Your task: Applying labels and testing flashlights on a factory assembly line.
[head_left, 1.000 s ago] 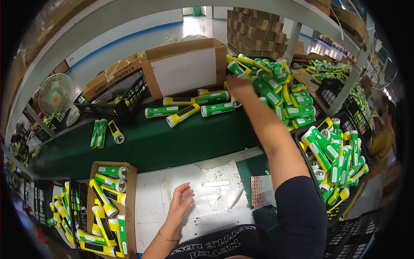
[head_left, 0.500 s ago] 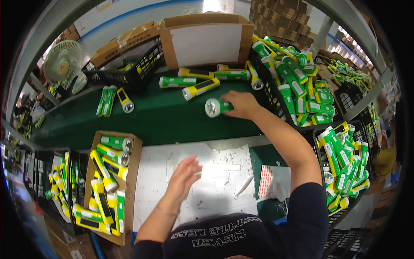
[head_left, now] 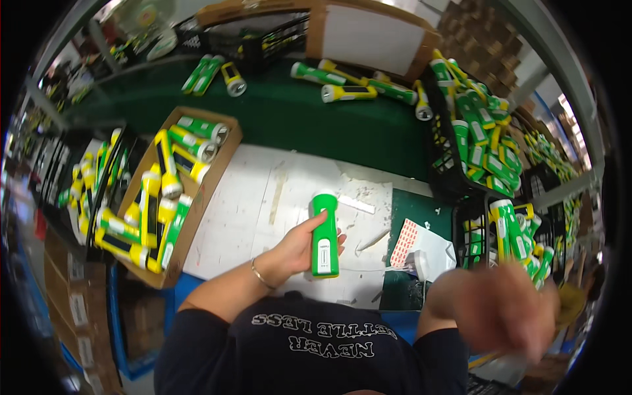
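Left hand [head_left: 301, 250]: grip around one flashlight [head_left: 325, 236]. Right hand [head_left: 507, 313]: blurred, cannot tell grip. Belt [head_left: 276, 122], upper left: three flashlights [head_left: 209, 75].

I see a smooth, shiny plastic flashlight [head_left: 324, 230], a dull cardboard box [head_left: 232, 139], a plastic crate [head_left: 445, 162] and a cloth shirt [head_left: 270, 355].

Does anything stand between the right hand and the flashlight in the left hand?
Nothing visible blocks the space between the blurred right hand and the flashlight in the left hand. A red-and-white sheet and a white object show between them, seemingly lower than both hands.
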